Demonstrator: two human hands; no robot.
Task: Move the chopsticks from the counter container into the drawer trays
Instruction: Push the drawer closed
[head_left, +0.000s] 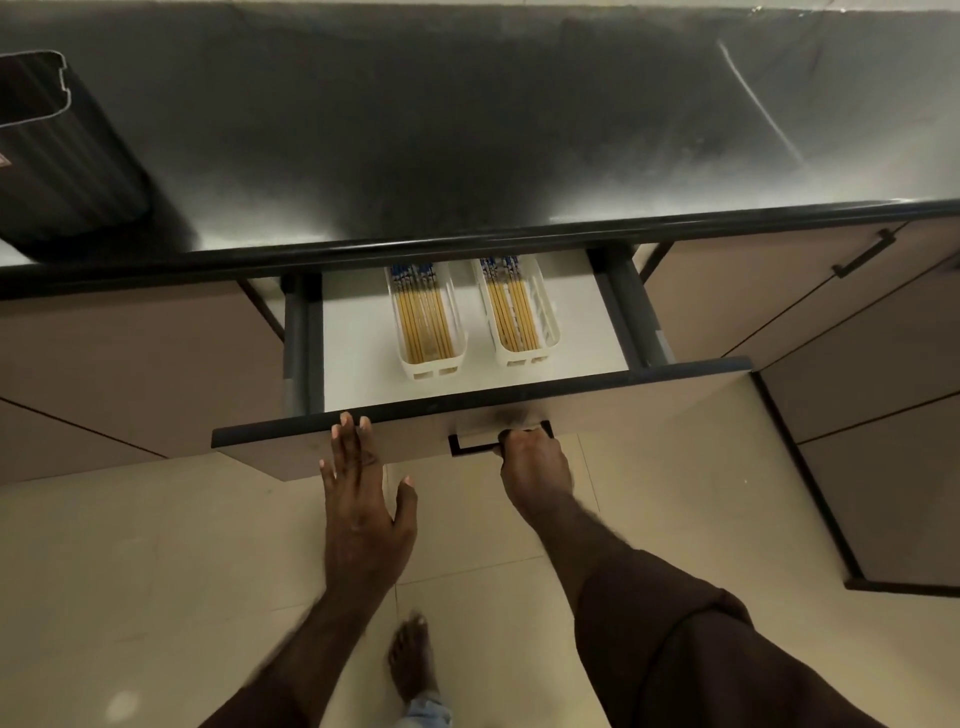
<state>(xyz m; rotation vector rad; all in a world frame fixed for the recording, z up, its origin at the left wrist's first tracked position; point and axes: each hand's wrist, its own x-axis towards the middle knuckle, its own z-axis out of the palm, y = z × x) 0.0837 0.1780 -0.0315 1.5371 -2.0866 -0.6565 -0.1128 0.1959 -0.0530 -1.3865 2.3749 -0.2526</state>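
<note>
Right hand curled closed around the drawer handle; left hand flat, fingers extended and slightly spread, fingertips touching the upper edge of the drawer front. The drawer stands partly pulled out beneath the counter. Inside it, two white trays lie side by side, a little apart: the left tray and the right tray. Each holds a bundle of yellow chopsticks, those in the left tray and those in the right tray, with patterned blue ends toward the back. Their long axes run front to back, along the line of drawer travel. Both bundles lie ahead of the hands, beyond the drawer front; the left tray is roughly ahead of the left hand, the right tray ahead of the right. A dark container sits at the far left of the counter; its contents cannot be seen. With chopsticks resting in both trays and both hands on the drawer front, the transfer looks complete or nearly so, and a push straight along the chopsticks' axis would close the drawer.
</note>
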